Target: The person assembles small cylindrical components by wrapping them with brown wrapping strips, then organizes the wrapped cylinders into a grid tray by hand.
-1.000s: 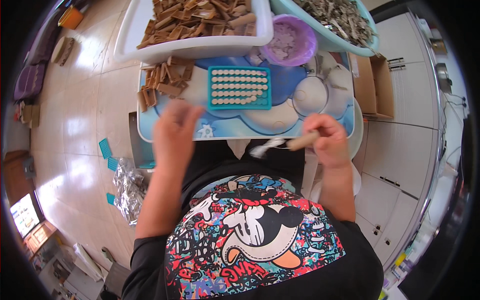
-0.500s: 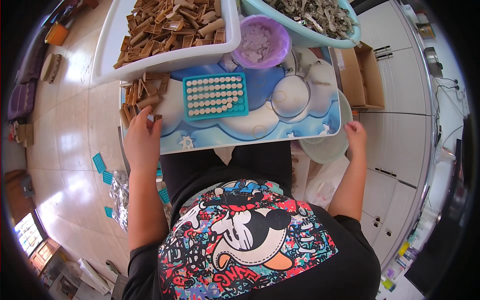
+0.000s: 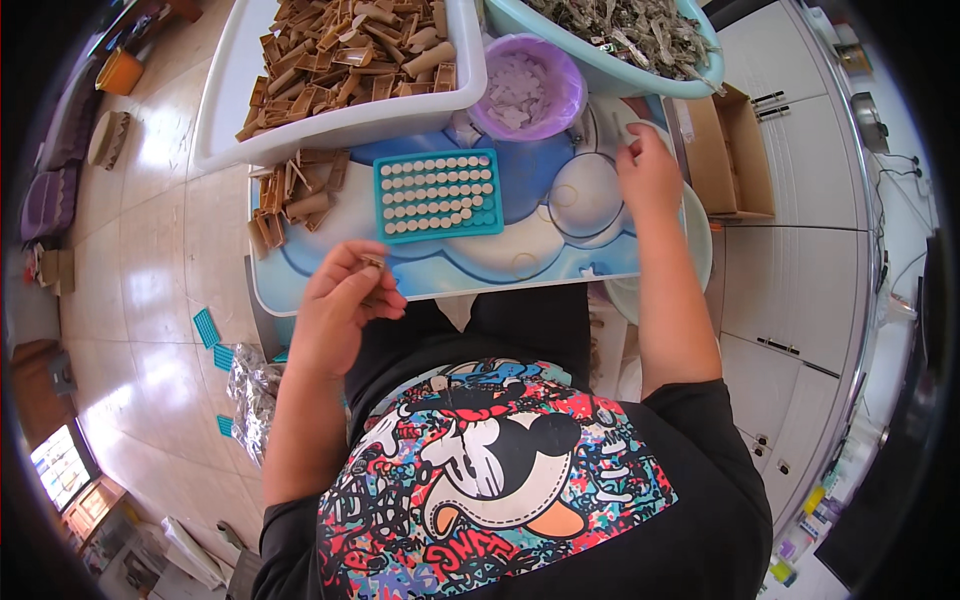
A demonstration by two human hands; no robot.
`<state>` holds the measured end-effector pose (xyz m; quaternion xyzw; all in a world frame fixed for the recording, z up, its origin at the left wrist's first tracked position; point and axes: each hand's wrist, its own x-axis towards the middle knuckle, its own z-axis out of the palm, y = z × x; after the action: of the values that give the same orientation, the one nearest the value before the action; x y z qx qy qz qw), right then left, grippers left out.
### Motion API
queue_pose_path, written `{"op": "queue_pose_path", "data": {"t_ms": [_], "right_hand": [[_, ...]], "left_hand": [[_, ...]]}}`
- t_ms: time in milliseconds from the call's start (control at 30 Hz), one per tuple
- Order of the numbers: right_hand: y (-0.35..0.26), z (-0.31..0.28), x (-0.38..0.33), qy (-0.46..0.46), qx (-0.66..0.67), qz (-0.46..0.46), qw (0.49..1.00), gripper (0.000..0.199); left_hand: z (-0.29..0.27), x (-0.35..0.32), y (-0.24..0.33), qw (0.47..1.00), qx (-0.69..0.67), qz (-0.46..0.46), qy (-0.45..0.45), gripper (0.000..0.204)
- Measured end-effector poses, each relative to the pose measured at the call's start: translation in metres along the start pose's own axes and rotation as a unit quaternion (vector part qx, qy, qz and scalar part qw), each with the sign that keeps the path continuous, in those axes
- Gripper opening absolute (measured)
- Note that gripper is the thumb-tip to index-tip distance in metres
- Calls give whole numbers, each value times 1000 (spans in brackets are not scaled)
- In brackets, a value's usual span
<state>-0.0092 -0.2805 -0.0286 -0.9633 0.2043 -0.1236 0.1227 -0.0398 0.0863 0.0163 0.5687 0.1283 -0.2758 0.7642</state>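
My left hand (image 3: 350, 290) is closed over the table's near left edge, its fingertips pinching a small brown plastic piece (image 3: 373, 263) that is mostly hidden. At the far right of the tabletop is my right hand (image 3: 652, 172), thumb and fingers drawn together where small thin greyish strips lay. Whether a strip is between those fingers is hard to see. Left of the middle lies a teal tray (image 3: 440, 237) holding rows of round cream-coloured discs; some slots at its near right corner have none. A loose pile of brown plastic pieces (image 3: 312, 205) lies beside the tray.
Across the far side stand a white tub (image 3: 215, 130) heaped with brown pieces, a purple bowl (image 3: 572, 105) of whitish bits, and a pale teal basin (image 3: 708, 80) of tangled greyish strips. A cardboard box (image 3: 735, 150) and a pale green basin (image 3: 698, 240) are at the right.
My left hand has left the brown pile and come nearer to me with a piece. My right hand has moved from beyond the table's right edge up and left onto its far right part.
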Motion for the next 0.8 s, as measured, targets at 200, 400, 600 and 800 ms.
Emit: {"op": "queue_pose_path", "data": {"t_ms": [200,400,600,800], "right_hand": [[-23,-42,-32,103,148,-11,984,21],[-32,-54,-75,80,244,-69,964,18],[-10,-34,-70,75,99,-133,983,12],[-9,-27,-76,0,142,-78,987,11]], "left_hand": [[16,11,-24,969,-4,-125,-212,13],[72,21,-26,968,40,-136,-208,32],[92,35,-33,952,92,-158,-245,35],[101,43,-47,945,252,-2,-208,28]]}}
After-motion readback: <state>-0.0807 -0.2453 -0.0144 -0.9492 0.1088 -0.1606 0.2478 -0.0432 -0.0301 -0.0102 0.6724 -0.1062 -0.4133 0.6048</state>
